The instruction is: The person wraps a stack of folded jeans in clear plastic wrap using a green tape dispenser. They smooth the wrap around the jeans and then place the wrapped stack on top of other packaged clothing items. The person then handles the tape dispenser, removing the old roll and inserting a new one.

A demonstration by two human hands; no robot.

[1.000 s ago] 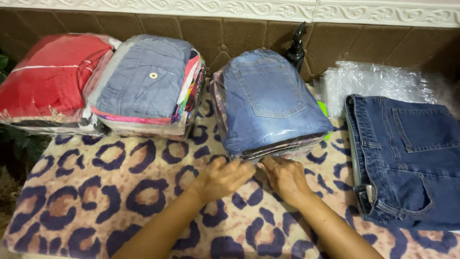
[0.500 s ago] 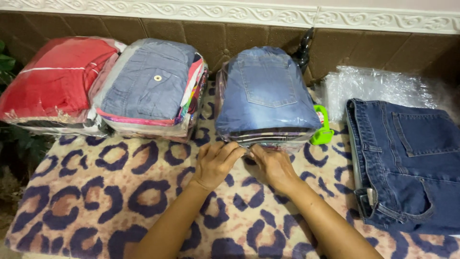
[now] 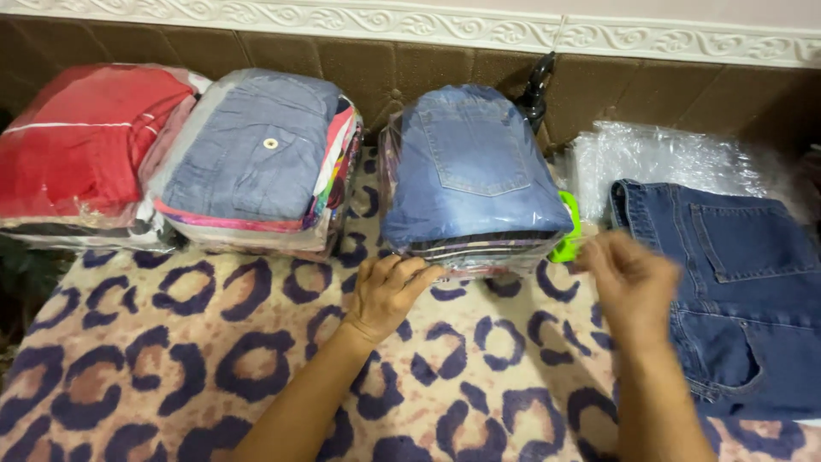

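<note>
Since a moment ago my right hand (image 3: 631,287) left the bagged jeans (image 3: 473,175), fingers loosely spread; left hand (image 3: 386,293) presses flat against them.

**Clear bags along the wall**

Landmark: the middle jeans pack (image 3: 475,175), a clear plastic bag holding a stack of folded light blue denim, standing against the brown wall. Left of it, just beside, lies a second clear bag (image 3: 256,162) with grey-blue denim on top and coloured edges beneath. Further left is a clear bag of red cloth (image 3: 81,145). Right of the landmark, a heap of empty clear bags (image 3: 663,158) lies crumpled.
</note>
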